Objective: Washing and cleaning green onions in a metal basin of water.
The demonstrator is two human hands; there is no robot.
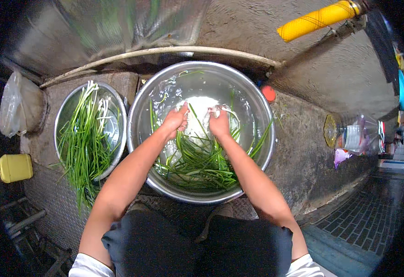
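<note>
A smaller steel bowl of cut greens sat left of a large steel basin, where the left hand and right hand each closed around wet green chives, limp, slippery, probably best gripped near their pale ends.

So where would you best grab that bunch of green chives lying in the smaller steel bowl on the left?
Take the bunch of long green chives by its pale white root ends, coming from above over the small steel bowl's far rim. There the stalks lie close together and look firmer; the leafy tips fan out and droop over the near rim, so a grip there would probably slip.
</note>
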